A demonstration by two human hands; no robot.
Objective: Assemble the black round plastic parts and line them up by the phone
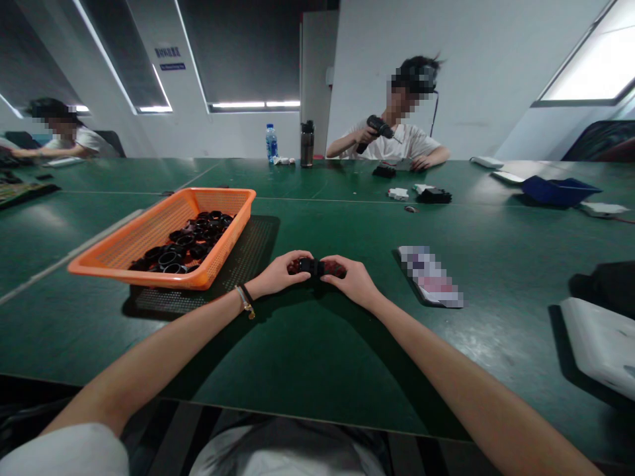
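Both hands hold one small black watch-like piece [312, 266] just above the green table [297, 357]. Dark reddish patches show at its two ends, partly covered by fingers. My left hand [278, 274] grips the left end between thumb and fingers; a bracelet and a dark band circle that wrist. On the right end, my right hand [354, 281] closes with thumb and fingertips. Left of my hands stands an orange plastic basket [114, 272]. Inside it lie several black ring-shaped pieces [186, 241], loosely heaped.
A phone [430, 276] lies right of my hands, and a white box-like device [600, 337] sits at the right edge. Across the table, a person [411, 135] holds a power drill [380, 125]. A blue tray [560, 190], a water bottle [271, 143] and a dark flask [307, 144] stand farther back.
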